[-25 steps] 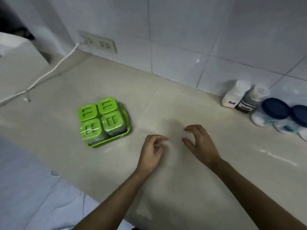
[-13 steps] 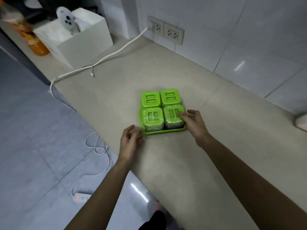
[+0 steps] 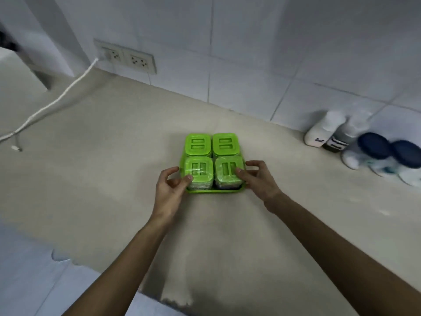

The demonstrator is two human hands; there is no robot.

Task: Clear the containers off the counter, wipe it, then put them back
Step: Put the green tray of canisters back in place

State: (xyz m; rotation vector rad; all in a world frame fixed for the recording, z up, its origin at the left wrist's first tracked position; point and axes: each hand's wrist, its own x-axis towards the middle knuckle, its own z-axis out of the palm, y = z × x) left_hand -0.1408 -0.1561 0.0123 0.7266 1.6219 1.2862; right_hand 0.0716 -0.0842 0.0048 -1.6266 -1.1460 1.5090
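A green tray (image 3: pixel 214 191) holding several small green-lidded containers (image 3: pixel 224 144) sits mid-counter on the beige counter (image 3: pixel 114 156). My left hand (image 3: pixel 170 185) grips the tray's left front corner, thumb on the front-left lid. On the right front corner, my right hand (image 3: pixel 257 179) holds the tray with its thumb resting on the front-right lid. At the back right by the wall stand a white salt bottle (image 3: pixel 323 131), a dark-filled bottle (image 3: pixel 344 137) and blue-lidded jars (image 3: pixel 373 149), blurred.
A double wall socket (image 3: pixel 127 58) is set in the tiled wall at the back left, with a white cable (image 3: pixel 57 101) trailing across the counter's left part. The counter's front edge runs along the lower left, with floor below.
Both hands went to the green tray and now hold it at its two front corners. The view has swung back to the right, so the bottles and jars show again.
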